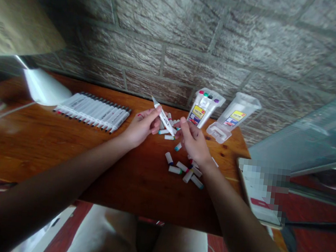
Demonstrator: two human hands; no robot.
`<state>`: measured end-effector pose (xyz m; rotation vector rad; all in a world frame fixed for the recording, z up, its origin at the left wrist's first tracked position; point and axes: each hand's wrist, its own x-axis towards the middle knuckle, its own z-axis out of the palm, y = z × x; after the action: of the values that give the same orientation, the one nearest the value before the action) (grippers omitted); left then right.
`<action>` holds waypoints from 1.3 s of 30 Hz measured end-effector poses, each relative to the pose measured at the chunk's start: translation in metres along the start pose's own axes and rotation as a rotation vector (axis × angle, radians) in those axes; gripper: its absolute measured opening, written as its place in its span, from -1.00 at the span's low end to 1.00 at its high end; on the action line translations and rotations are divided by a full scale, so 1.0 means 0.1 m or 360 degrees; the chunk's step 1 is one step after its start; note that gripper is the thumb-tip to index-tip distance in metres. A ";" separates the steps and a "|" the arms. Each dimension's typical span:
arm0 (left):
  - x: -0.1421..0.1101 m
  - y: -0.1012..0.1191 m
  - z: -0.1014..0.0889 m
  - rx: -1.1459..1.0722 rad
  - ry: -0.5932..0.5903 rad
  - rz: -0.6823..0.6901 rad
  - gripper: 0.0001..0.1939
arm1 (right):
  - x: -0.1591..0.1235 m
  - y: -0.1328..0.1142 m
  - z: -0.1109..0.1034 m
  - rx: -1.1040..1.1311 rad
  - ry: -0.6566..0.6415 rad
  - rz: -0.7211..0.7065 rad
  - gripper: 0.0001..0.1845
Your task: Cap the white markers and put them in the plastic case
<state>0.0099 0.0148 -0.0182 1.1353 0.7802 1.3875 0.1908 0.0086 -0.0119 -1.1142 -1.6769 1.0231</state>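
Observation:
In my left hand point(143, 126) is a white marker point(165, 119) with dark print, held slantwise between thumb and fingers. Its bare, tapered end points up and left. My right hand point(196, 140) is beside the marker's lower end, thumb and fingers apart and partly curled; I see nothing between them. Loose white marker caps with coloured ends lie on the desk below the hands, among them a green-ended cap point(175, 170) and a blue-ended cap point(169, 158). Others are partly hidden behind my hands and right wrist.
A row of white markers point(92, 111) lies left on the wooden desk point(47, 148), near a lamp point(43, 85). Against the brick wall point(180, 67) stand a clear case with several markers point(200, 109) and an opened clear case point(233, 113). A pale flat object point(258, 185) sits at the right edge.

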 end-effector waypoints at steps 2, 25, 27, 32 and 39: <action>0.03 0.04 -0.02 -0.0112 0.0102 -0.0049 -0.51 | 0.01 0.02 -0.05 -0.0201 0.0087 0.0047 -0.37; 0.07 -0.01 -0.07 -0.0432 0.0345 -0.0279 -0.47 | 0.00 0.06 -0.11 -0.0476 -0.0152 -0.0052 -0.82; 0.08 -0.01 -0.07 -0.0436 0.0325 -0.0276 -0.47 | -0.02 0.02 -0.07 -0.0265 -0.0129 0.0029 -0.80; 0.05 0.01 -0.04 -0.0403 0.0322 -0.0261 -0.48 | -0.08 -0.07 -0.04 -0.0290 -0.0157 -0.0009 -0.74; 0.04 0.00 -0.04 -0.0333 0.0235 -0.0207 -0.46 | -0.07 -0.03 -0.05 -0.0708 -0.0220 -0.0436 -0.78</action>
<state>0.0064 0.0189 -0.0188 0.8137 0.7796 1.4180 0.1962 0.0019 -0.0089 -1.0624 -2.1687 0.5768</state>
